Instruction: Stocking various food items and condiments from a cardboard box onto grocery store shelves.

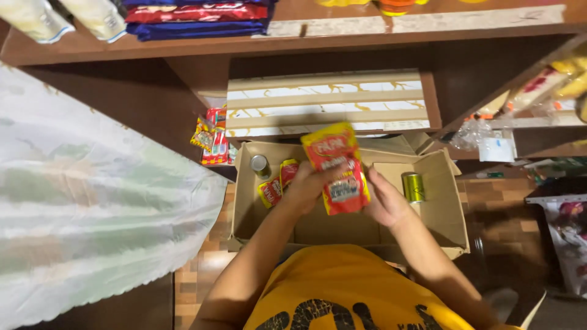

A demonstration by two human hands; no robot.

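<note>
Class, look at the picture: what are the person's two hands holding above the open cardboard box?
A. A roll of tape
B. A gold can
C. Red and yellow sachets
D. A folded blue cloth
C: the left hand and right hand grip red and yellow sachets over the cardboard box.

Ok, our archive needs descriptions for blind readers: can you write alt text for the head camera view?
Seen from above, a person's left hand and right hand hold a stack of red and yellow sachets over an open cardboard box. In the box lie more red sachets, a silver can and a gold can; wooden shelves stand behind.
</note>
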